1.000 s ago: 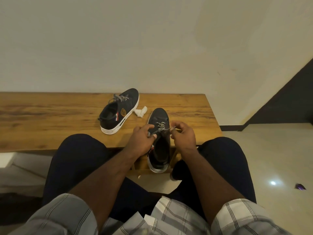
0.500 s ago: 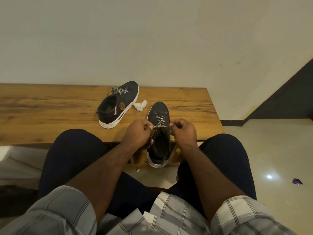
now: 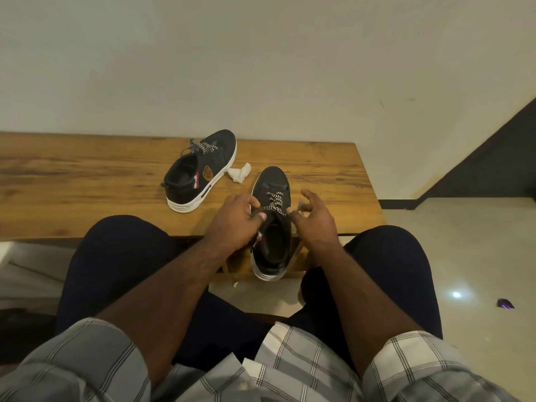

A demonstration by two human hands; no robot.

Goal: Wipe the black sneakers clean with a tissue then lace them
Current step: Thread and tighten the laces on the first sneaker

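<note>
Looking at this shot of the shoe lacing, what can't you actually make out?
Head view, the only one:
- Upper eyelets of the near sneaker: covered by the left hand and right hand.
- Right-hand lace end: blurred at the fingertips.
- Emblem on the far sneaker: too small to read.
- Purple scrap on the floor: too small to identify.

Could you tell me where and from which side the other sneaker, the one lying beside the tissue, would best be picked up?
Probably at the heel collar of the far sneaker, coming from the near left. Its opening faces the person, so fingers can hook inside and the thumb press the heel. The laces and crumpled tissue sit at the far and right sides.
</note>
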